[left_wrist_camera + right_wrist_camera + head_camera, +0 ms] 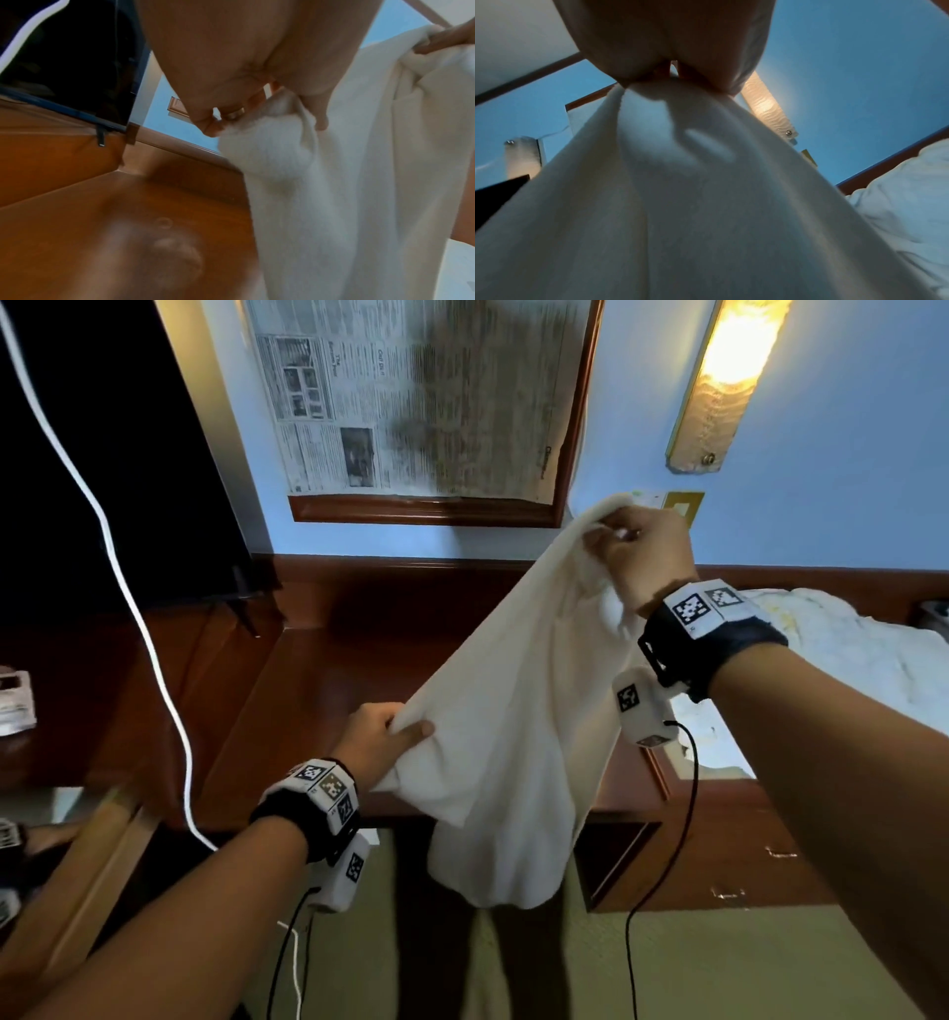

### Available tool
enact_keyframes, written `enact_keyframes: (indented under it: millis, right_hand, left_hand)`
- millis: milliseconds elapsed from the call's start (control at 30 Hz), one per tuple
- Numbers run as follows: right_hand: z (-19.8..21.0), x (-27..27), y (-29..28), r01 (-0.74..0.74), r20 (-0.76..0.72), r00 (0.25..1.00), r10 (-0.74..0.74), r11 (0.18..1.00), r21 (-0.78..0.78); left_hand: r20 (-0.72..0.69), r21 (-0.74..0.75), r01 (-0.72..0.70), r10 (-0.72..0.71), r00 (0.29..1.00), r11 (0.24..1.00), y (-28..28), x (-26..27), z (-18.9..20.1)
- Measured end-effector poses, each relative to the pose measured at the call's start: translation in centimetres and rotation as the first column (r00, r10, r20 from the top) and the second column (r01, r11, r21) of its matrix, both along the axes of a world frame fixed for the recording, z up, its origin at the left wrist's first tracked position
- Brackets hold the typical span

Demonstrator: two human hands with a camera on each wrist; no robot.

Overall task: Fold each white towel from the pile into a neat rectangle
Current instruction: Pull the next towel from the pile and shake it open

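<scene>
A white towel (518,711) hangs in the air above the dark wooden desk (318,680), its lower end drooping past the desk's front edge. My right hand (637,546) is raised high and pinches the towel's top corner. Lower and to the left, my left hand (385,737) grips another bunched part of the edge. In the left wrist view the left hand (257,105) has the towel (334,192) gathered between thumb and fingers. In the right wrist view the right hand (675,77) pinches the towel (693,203) that spreads out below. A pile of white towels (852,660) lies at the right.
A dark television screen (102,454) stands on the desk's left part, with a white cable (149,639) running down past it. A framed newspaper (421,403) and a lit lamp (729,377) hang on the blue wall. Drawers (744,845) are at the right.
</scene>
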State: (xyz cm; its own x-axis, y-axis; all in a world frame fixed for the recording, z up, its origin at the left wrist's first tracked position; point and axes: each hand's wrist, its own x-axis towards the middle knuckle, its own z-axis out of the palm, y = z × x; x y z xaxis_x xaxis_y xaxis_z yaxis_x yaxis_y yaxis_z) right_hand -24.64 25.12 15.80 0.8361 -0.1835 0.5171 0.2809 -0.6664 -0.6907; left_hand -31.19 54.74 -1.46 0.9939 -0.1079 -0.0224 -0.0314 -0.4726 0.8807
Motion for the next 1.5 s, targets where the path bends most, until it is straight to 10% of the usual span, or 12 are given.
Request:
enact_keyframes:
  millis: [467,700,967,1433,1500]
  right_hand:
    - [-4.7,1.4,-7.6,0.240,-0.165,0.959,-0.232,0.970,0.032]
    - [-5.6,1.6,-8.9,0.274,-0.247,0.929,-0.275,0.961,-0.039]
    - [-6.4,1.4,-9.5,0.337,-0.334,0.873,-0.355,0.935,-0.111]
    - [-8.7,1.6,-8.9,0.237,-0.442,0.833,-0.334,0.936,-0.261]
    - [-9.2,1.5,-8.9,0.230,-0.460,0.825,-0.328,0.939,-0.256]
  left_hand:
    - [-0.061,0.110,0.163,-0.157,0.986,0.980,2.0,1.3,3.4]
    - [0.259,0.211,-0.418,0.362,0.895,0.883,1.0,3.4,2.4]
    - [0.260,0.505,-0.077,-0.067,0.963,0.860,1.4,3.8,2.7]
    - [0.136,0.931,-0.087,-0.116,0.984,0.354,2.9,3.8,3.6]
    - [0.163,0.867,-0.112,-0.065,0.984,0.486,3.1,4.0,3.2]
